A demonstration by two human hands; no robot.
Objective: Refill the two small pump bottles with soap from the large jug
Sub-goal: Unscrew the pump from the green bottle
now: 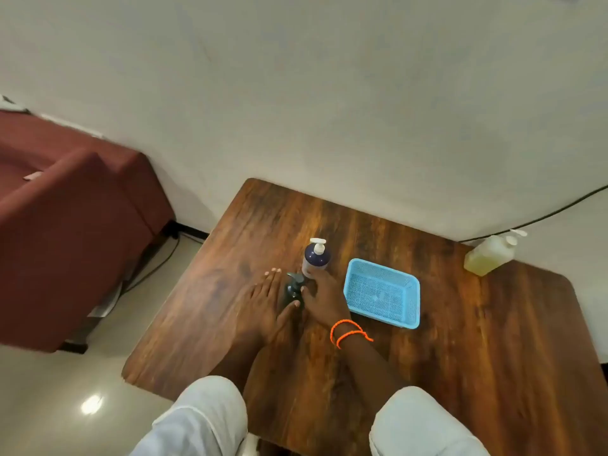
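A small dark pump bottle (293,290) stands mid-table between my two hands. My left hand (266,297) lies beside it on the left, fingers straight, with the thumb touching the bottle's near side. My right hand (324,292), with orange threads on the wrist, grips the bottle from the right; its fingers are curled and the fingertips are hidden. Just behind stands a dark blue pump bottle (315,258) with a white pump, upright, its foot covered by my right hand. The large jug (490,255) of yellow soap, fitted with a white pump, stands at the table's far right edge by the wall.
A light blue mesh basket (383,292) sits right of my hands, with nothing in it. The wooden table (477,340) stands against a white wall. A red armchair (72,232) stands to the left on the floor. A black cable (559,210) runs along the wall.
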